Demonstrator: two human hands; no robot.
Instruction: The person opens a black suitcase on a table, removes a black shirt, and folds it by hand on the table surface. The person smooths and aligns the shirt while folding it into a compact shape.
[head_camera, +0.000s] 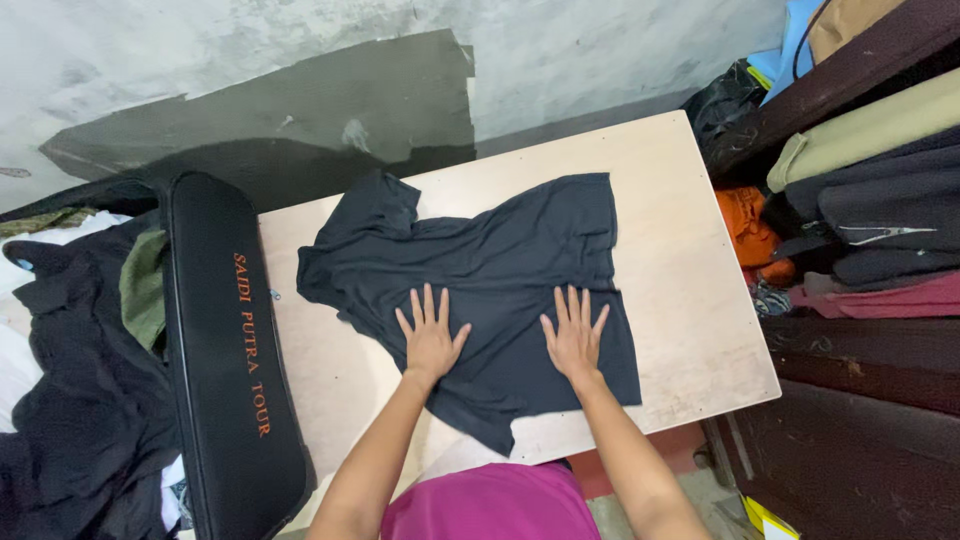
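Dark T-shirt (480, 280) spread mid-frame on pale wooden worktop (690, 300). Left hand (430, 335), right hand (574, 335) flat on lower cloth, fingers splayed, gripping nothing. Step looks like smoothing; fold likely calls for pinching an edge.

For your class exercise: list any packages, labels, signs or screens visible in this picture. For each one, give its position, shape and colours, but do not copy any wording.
Printed lettering: orange, running lengthwise down the long black case at the left edge of the table, left of the left hand.
Packages, signs on the wall, screens: none visible.
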